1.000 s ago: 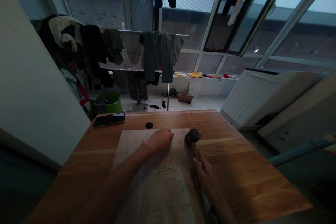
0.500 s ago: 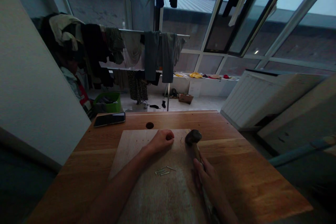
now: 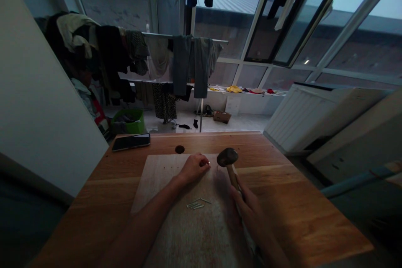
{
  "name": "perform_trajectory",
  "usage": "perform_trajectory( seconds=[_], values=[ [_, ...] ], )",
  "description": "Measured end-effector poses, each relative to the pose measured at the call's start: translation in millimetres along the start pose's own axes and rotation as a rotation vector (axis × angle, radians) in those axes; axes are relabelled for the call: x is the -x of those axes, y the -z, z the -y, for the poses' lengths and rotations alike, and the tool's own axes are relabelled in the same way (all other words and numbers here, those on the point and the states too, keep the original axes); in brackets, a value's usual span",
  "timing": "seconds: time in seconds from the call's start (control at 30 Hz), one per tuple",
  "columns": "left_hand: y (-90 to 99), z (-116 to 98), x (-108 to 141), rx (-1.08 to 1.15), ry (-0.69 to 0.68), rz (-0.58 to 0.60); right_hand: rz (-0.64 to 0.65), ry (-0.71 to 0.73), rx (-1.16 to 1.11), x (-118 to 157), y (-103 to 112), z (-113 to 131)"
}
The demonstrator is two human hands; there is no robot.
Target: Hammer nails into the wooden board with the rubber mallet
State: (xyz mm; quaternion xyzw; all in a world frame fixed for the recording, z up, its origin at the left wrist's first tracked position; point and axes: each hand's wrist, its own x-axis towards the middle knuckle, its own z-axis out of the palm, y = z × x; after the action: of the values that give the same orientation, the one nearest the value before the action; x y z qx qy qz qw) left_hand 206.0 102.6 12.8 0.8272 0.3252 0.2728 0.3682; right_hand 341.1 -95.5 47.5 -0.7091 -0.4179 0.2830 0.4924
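My right hand (image 3: 246,201) grips the wooden handle of a hammer (image 3: 227,157), whose dark head is raised over the right part of a pale wooden board (image 3: 176,234). My left hand (image 3: 195,167) rests near the board's far edge, thumb and fingers pinched around a nail (image 3: 209,163); only a small bright end shows. Just right of those fingers, a thin nail (image 3: 217,167) stands in the board, close under the hammer head. Several loose nails (image 3: 195,205) lie in a small pile on the board, nearer to me. A row of small dark marks runs left of my left hand.
The board lies on a wooden table (image 3: 298,201) with a round dark hole (image 3: 179,149). A phone (image 3: 131,142) lies at the far left corner. Beyond are a clothes rack (image 3: 201,42) with garments and a green basket (image 3: 138,121). White panels lean at the right.
The hammer head has moved slightly up and left, nearer the standing nail. My left hand has shifted a little to the right, and a bright nail end now shows at its fingertips.
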Motion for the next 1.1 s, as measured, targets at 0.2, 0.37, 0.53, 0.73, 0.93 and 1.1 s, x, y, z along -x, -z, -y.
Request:
perform_trajectory(
  seconds=[0.2, 0.37, 0.53, 0.73, 0.93, 1.1],
  values=[
    [-0.1, 0, 0, -0.004, -0.033, 0.009, 0.051, 0.058, -0.02, -5, -10, 8],
    [-1.3, -2, 0, 0.0, -0.034, -0.012, 0.111, 0.083, 0.034, -3, -13, 13],
    [-0.4, -4, 0, 0.007, -0.016, 0.009, 0.124, 0.105, 0.072, 1, -16, 13],
    [-0.2, -3, 0, -0.029, -0.017, 0.03, 0.163, 0.09, 0.112, 5, -20, 10],
    [0.7, -4, -2, -0.056, -0.011, 0.036, 0.162, 0.085, 0.12, 8, -17, 8],
    [28.4, -25, 18, -0.134, -0.049, 0.195, 0.167, 0.015, 0.009, 23, 2, -3]
  ],
)
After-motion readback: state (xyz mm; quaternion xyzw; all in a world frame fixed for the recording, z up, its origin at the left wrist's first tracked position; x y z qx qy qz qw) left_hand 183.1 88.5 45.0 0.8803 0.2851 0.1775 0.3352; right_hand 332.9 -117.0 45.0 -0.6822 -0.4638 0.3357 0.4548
